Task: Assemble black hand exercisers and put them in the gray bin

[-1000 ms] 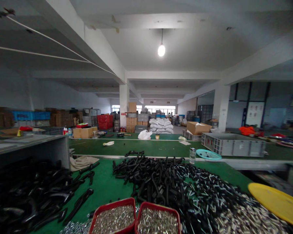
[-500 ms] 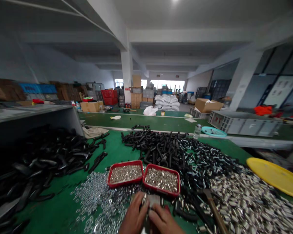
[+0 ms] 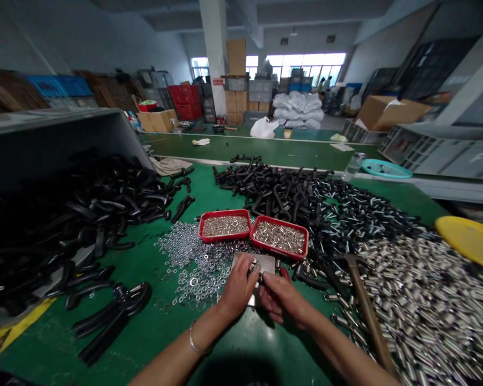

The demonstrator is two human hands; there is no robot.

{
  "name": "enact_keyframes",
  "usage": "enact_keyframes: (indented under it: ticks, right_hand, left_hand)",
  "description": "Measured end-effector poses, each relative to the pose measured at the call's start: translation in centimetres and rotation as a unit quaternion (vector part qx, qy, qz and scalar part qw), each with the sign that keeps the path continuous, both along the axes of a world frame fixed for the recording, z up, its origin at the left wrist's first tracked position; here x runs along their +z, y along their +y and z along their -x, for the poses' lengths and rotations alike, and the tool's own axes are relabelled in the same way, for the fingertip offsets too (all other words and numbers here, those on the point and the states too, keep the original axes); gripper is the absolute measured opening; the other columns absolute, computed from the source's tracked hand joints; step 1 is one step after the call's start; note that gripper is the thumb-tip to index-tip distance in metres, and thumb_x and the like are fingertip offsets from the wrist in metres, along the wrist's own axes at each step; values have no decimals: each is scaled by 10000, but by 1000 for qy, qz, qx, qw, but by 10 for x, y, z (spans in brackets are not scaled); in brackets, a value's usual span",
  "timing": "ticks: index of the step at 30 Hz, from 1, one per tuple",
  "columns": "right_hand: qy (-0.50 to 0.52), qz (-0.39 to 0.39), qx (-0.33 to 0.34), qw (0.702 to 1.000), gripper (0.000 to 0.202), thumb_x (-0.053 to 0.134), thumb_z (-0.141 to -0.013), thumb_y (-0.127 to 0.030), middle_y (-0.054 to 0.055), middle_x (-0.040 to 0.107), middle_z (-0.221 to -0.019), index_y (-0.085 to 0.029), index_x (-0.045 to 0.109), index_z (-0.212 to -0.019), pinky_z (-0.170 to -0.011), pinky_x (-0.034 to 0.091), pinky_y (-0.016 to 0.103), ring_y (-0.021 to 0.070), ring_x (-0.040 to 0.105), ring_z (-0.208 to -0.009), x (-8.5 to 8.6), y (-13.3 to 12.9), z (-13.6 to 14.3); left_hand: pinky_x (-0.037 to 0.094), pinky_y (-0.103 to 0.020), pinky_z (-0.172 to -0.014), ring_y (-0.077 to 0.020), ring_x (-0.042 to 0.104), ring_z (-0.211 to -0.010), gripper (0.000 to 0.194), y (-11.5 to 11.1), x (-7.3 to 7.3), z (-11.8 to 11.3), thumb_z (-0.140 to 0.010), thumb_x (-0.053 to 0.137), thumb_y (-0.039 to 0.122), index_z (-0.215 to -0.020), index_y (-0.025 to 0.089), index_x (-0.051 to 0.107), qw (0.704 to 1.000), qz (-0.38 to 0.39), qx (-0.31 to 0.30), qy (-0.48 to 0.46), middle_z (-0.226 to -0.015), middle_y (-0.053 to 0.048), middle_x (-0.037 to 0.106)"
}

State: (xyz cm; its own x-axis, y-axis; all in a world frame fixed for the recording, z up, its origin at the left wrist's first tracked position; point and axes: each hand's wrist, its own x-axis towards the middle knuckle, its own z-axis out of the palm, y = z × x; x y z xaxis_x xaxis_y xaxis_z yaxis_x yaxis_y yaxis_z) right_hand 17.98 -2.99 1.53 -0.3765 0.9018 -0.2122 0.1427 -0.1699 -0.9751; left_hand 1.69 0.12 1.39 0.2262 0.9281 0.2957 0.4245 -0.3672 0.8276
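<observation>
Over a small metal plate on the green table, my left hand pinches a small shiny metal part. Close beside it on the right, my right hand has its fingers curled, with the fingertips meeting near that part; what they hold is too small to make out. Just beyond the plate stand two red trays, the left one with tiny metal pieces and the right one with small pins. Loose washers lie left of my hands. A red-handled tool shows behind my right hand.
Black handles are heaped behind the trays, and more fill a tipped grey bin at left. Silver cylinders spread at right beside a hammer. A yellow lid lies at far right.
The view has tilted down, so the table items sit higher and both forearms now show. My hands remain together at the metal plate.
</observation>
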Motion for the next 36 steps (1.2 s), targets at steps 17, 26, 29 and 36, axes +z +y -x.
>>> enact_keyframes:
  ticks: [17,26,29,36]
  right_hand:
    - [-96,-102,-81,987,211,548,-927,-357,-8,635,-735,-198,592,-1058,-633,467,270,151,592,-658,-12,-19,-15]
    - [-204,-71,-108,970,350,424,-979,-483,15,668,-770,-214,642,-1033,-620,483,299,182,608,-631,-2,-53,-106]
    - [-310,-145,-165,925,328,433,-974,-459,63,698,-929,-222,652,-1034,-795,508,357,233,657,-842,-4,-59,-138]
    - [-596,-227,-200,744,385,425,-968,-412,165,617,-1022,-141,620,-1159,-848,485,445,305,579,-918,-20,-77,-191]
  left_hand:
    - [426,-425,-917,-271,574,-967,166,34,7,-1,-914,547,322,-873,173,605,929,8,-153,336,-952,-100,642]
    - [424,-423,-950,-303,635,-1035,155,124,49,-63,-881,570,152,-878,140,725,868,-48,-90,486,-970,-158,728]
    - [464,-402,-899,-329,668,-996,96,147,43,-81,-799,669,136,-839,118,754,856,-6,-95,509,-910,-186,737]
    - [437,-505,-963,-380,610,-1148,277,143,23,-93,-887,613,240,-1078,75,727,845,25,-84,528,-1111,-254,701]
